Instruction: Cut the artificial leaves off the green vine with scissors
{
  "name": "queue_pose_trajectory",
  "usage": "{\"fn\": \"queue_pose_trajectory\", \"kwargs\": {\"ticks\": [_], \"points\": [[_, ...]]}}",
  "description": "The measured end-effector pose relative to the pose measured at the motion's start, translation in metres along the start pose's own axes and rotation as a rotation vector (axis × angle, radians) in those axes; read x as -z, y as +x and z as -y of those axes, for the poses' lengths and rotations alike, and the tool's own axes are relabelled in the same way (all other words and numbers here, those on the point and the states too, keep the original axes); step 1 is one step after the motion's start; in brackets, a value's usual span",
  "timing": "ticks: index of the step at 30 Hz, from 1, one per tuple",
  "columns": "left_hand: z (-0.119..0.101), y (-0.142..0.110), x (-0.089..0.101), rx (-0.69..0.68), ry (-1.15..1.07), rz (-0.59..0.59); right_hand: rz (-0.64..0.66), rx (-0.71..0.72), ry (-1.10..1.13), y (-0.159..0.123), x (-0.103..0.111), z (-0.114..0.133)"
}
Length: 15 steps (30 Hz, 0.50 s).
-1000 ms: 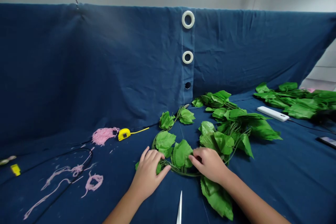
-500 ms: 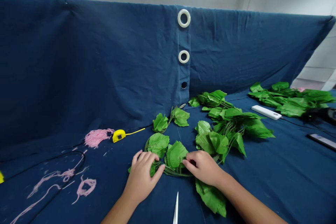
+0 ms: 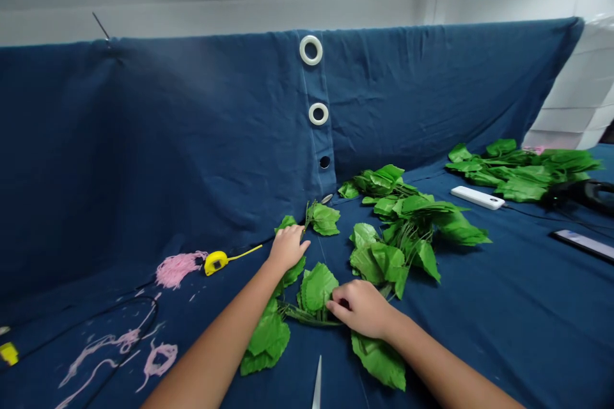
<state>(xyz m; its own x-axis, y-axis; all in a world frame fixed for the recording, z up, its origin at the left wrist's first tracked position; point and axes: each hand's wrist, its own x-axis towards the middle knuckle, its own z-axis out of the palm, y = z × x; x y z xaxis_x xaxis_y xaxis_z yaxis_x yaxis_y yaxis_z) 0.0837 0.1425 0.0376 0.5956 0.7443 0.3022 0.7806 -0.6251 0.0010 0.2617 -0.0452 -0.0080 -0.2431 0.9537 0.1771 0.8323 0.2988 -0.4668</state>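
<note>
Apparently no legible text or labels

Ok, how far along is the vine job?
Done looks like the far heap of vines, lying apart by the white box. In hand: one vine, the right hand at its stem, the left hand at its leaves. Left: the middle heap beside the hands, not held. I can't tell if either heap is finished.
</note>
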Motion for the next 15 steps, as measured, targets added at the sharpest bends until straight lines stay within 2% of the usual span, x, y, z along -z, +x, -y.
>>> {"fn": "queue_pose_trajectory", "kwargs": {"ticks": [2, 4, 7, 9, 12, 15], "points": [[0.007, 0.019, -0.014, 0.077, 0.058, 0.033, -0.007, 0.005, 0.004, 0.0, 0.001, 0.0], [0.013, 0.028, -0.019, 0.095, 0.089, 0.05, -0.014, 0.006, 0.009, 0.0, 0.002, -0.001], [0.024, 0.03, -0.009, 0.116, 0.087, 0.051, -0.005, 0.026, 0.03, -0.003, 0.005, -0.001], [0.037, 0.027, 0.009, 0.153, 0.068, 0.028, 0.038, 0.102, 0.054, -0.005, 0.006, 0.001], [0.069, 0.019, 0.052, 0.241, 0.031, -0.037, 0.113, 0.187, 0.021, -0.008, 0.008, 0.007], [0.111, 0.004, 0.105, 0.363, -0.037, -0.137, 0.138, 0.122, -0.084, -0.011, 0.009, 0.016]]}}
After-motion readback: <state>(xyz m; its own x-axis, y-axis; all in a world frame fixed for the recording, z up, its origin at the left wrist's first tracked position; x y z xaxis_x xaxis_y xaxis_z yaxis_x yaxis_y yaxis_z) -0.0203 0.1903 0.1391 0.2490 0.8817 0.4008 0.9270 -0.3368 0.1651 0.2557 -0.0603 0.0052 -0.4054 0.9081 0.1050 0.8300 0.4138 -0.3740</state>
